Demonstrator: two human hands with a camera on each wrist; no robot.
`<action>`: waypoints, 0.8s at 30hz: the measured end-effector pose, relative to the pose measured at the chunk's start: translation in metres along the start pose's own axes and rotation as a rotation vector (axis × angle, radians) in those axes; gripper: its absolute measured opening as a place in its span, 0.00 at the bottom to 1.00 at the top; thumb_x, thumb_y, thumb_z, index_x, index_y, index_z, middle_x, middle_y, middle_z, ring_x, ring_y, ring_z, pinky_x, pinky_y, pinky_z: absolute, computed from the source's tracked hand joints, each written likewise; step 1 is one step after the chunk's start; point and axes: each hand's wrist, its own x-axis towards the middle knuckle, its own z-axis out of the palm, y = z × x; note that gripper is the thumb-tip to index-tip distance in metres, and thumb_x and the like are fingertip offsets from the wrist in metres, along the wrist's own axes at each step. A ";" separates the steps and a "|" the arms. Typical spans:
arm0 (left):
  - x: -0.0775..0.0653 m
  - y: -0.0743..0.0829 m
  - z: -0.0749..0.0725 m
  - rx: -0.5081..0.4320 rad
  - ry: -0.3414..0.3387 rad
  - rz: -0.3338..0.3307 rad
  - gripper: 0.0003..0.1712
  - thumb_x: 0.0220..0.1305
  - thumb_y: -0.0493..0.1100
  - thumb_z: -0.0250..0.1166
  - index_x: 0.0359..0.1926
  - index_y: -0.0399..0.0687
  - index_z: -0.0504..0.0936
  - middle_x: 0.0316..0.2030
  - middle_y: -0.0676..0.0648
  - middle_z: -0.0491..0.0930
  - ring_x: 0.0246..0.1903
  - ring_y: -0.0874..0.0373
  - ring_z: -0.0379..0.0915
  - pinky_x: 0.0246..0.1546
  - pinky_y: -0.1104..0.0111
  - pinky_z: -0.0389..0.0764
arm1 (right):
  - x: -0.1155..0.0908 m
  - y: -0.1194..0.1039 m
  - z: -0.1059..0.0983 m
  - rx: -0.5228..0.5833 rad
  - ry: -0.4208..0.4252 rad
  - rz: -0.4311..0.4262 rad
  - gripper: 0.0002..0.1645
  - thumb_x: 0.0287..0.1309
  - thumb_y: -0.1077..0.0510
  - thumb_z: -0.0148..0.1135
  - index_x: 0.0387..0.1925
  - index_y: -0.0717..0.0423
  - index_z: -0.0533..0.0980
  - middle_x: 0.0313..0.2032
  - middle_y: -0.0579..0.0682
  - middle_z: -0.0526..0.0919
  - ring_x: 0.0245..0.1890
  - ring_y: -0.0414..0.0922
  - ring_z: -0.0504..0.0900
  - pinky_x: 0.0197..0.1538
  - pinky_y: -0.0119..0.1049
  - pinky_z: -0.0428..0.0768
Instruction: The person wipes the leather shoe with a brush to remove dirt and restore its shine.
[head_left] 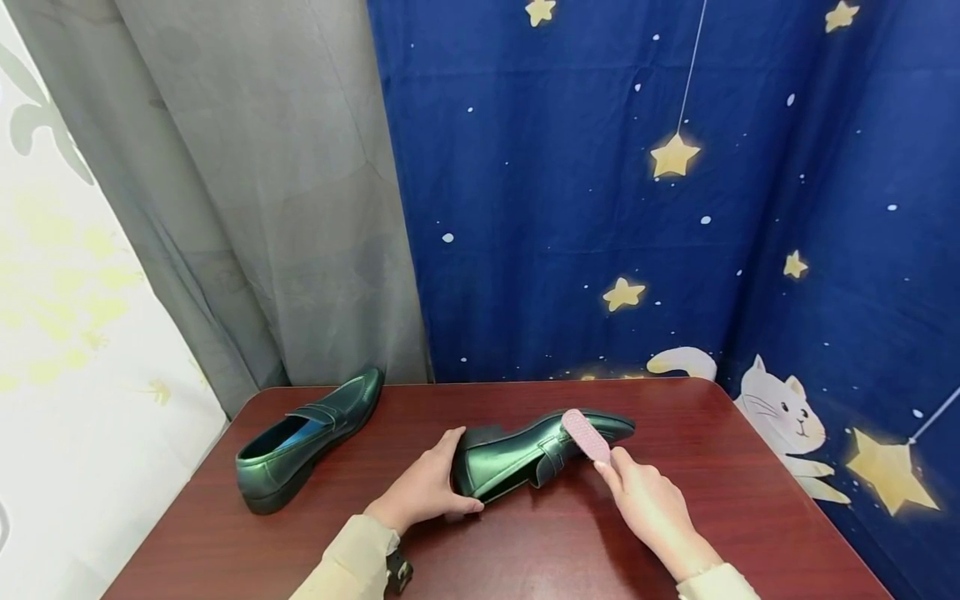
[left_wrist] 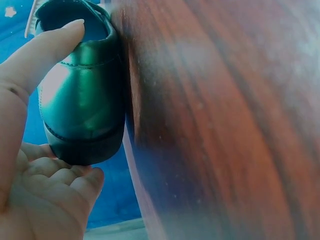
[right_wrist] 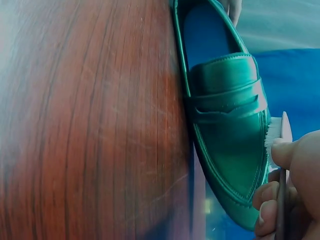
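Note:
A dark green leather loafer [head_left: 498, 460] lies on its side on the table, its opening towards me and its toe to the right. My left hand [head_left: 426, 485] grips it by the heel; in the left wrist view the thumb [left_wrist: 47, 52] reaches the opening's rim and the fingers are under the heel block. A pink-backed shoe brush [head_left: 587, 435] is held by its handle in my right hand [head_left: 651, 507]. Seen from the right wrist, its white bristles [right_wrist: 272, 135] meet the loafer's upper edge, beside the strap and front part.
Another green loafer [head_left: 281, 471] stands upright at the table's left, toe pointing to the back. The reddish-brown wooden table [head_left: 540, 550] ends at a grey curtain [head_left: 300, 208] and a blue star-patterned curtain [head_left: 540, 208]. A dark strap [head_left: 399, 571] is around my left wrist.

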 end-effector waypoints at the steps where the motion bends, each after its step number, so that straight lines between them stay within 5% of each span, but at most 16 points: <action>1: 0.000 0.000 0.000 -0.002 -0.002 -0.003 0.70 0.42 0.62 0.81 0.77 0.40 0.53 0.74 0.36 0.61 0.68 0.40 0.67 0.66 0.47 0.71 | 0.000 0.002 -0.001 0.001 -0.007 0.003 0.15 0.72 0.43 0.57 0.35 0.48 0.68 0.17 0.47 0.67 0.17 0.46 0.69 0.21 0.42 0.63; 17: 0.006 -0.005 -0.005 -0.005 -0.013 -0.009 0.70 0.41 0.67 0.80 0.77 0.43 0.55 0.68 0.41 0.71 0.64 0.41 0.72 0.62 0.48 0.74 | -0.001 0.029 -0.012 0.001 -0.053 0.077 0.18 0.73 0.41 0.53 0.38 0.51 0.68 0.18 0.49 0.68 0.19 0.47 0.70 0.22 0.41 0.64; 24: 0.010 -0.007 -0.011 0.007 -0.043 -0.024 0.70 0.40 0.71 0.78 0.78 0.44 0.56 0.72 0.41 0.67 0.67 0.36 0.67 0.64 0.44 0.71 | -0.001 0.038 -0.014 -0.003 -0.042 0.087 0.19 0.74 0.41 0.53 0.37 0.52 0.68 0.18 0.51 0.70 0.20 0.50 0.74 0.22 0.44 0.66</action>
